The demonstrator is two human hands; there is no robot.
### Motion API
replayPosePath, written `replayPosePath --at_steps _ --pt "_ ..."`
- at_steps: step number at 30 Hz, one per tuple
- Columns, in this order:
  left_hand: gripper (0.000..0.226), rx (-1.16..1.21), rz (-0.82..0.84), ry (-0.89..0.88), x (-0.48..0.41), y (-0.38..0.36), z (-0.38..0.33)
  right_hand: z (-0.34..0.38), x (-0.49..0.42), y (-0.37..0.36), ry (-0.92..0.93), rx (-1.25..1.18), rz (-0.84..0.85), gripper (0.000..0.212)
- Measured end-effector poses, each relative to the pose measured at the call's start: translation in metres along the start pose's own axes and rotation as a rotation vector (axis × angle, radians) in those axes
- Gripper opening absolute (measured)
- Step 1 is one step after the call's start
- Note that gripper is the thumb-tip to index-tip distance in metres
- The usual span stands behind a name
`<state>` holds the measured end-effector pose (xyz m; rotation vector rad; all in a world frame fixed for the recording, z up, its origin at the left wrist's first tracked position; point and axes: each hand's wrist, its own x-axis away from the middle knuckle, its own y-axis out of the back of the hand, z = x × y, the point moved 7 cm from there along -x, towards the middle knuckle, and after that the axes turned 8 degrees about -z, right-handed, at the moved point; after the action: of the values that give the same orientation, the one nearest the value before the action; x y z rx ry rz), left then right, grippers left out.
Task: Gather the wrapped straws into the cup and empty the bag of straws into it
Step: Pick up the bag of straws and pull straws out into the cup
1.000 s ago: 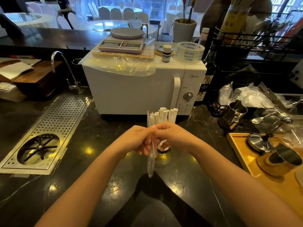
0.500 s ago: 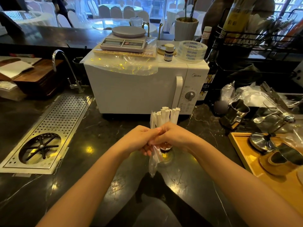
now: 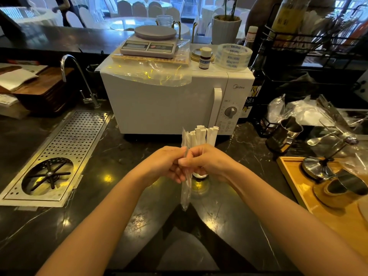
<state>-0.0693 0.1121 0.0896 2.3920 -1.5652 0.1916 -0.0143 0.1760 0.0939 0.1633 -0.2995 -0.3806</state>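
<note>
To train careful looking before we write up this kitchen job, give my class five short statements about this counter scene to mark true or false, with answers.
1. The wrapped straws stick up above the left hand and the right hand. True.
2. A scale sits on top of the microwave. True.
3. The roll of tape lies on the wooden tray. False: the roll of tape sits on the microwave, away from the wooden tray.
4. The tap is to the right of the microwave. False: the tap is to its left.
5. A clear bag hangs down below the hands. True.
</note>
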Motion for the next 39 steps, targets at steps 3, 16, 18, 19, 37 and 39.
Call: replayPosePath --at_steps 3,16,18,19,37,39 --pt "0.043 0.004 -0.018 -0.014 -0.001 0.002 0.001 -0.002 0.001 0.0 0.001 -0.032 0.0 0.027" --pt "0.039 0.012 -0.111 -0.064 -0.006 0.004 0.002 -0.006 -0.003 -0.004 -0.033 -0.071 -0.014 0.034" --pt "0.035 0.003 -0.126 -0.073 -0.006 0.004 0.001 -0.006 -0.004 -0.005 -0.032 -0.086 -0.004 0.034" --pt "0.034 -0.002 -0.13 -0.076 -0.006 0.004 0.002 -0.006 -0.005 -0.005 -0.029 -0.089 0.001 0.034" --pt "0.025 0.05 -0.118 -0.045 -0.013 0.011 -0.001 -0.008 -0.009 0.0 -0.034 -0.069 0.063 0.033" --pt "0.028 0.042 -0.158 -0.039 -0.013 0.011 -0.002 -0.009 -0.01 0.0 -0.038 -0.106 0.035 0.033"
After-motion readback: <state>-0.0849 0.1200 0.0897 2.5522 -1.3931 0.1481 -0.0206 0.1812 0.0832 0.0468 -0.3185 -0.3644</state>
